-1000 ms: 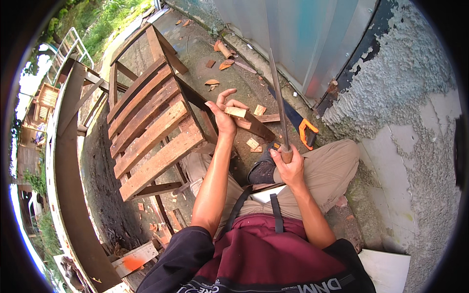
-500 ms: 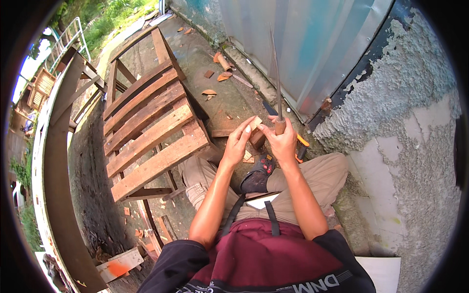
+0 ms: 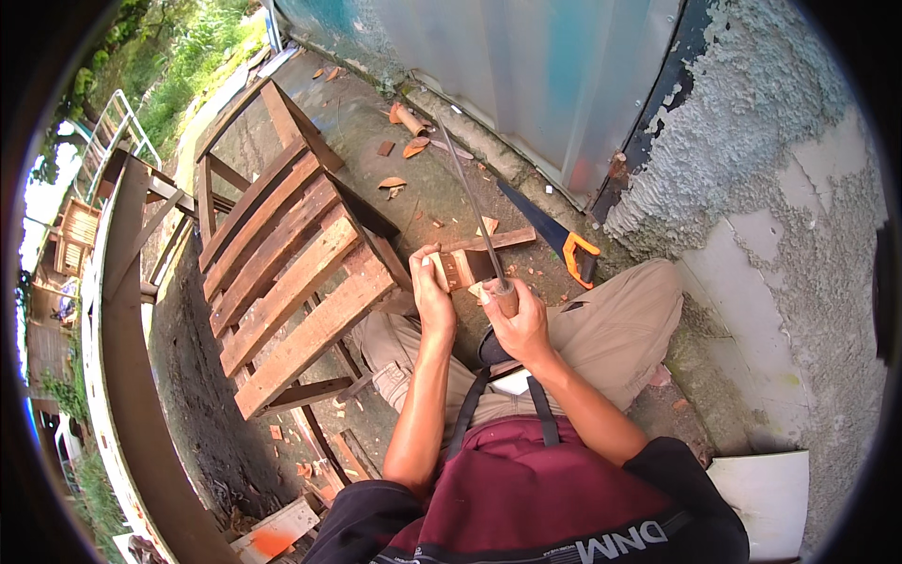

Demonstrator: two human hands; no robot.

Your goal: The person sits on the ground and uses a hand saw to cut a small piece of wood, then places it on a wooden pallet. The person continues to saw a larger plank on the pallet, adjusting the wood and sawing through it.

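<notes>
My right hand (image 3: 519, 324) is closed round the wooden handle (image 3: 503, 296) of a tool with a long, narrow metal blade (image 3: 467, 188), which points up and away to the left. A small pale wood piece (image 3: 477, 292) shows at that hand's thumb. My left hand (image 3: 432, 293) is closed at the left end of a short wood block (image 3: 458, 270), thumb and fingers against pale wood there; whether this is the block itself or a separate piece I cannot tell. Both hands are in front of my crossed legs, a little apart.
A slatted wooden frame (image 3: 291, 268) stands at my left. A handsaw (image 3: 554, 230) with an orange and black handle lies ahead right, near a wood strip (image 3: 512, 238). Dry leaves (image 3: 392, 181) and chips litter the ground. A rough wall (image 3: 742, 169) rises at right.
My hands have moved apart, and the left is now at the wood block. The blade has tilted from nearly upright toward the far left. My view has shifted, showing more of the handsaw.
</notes>
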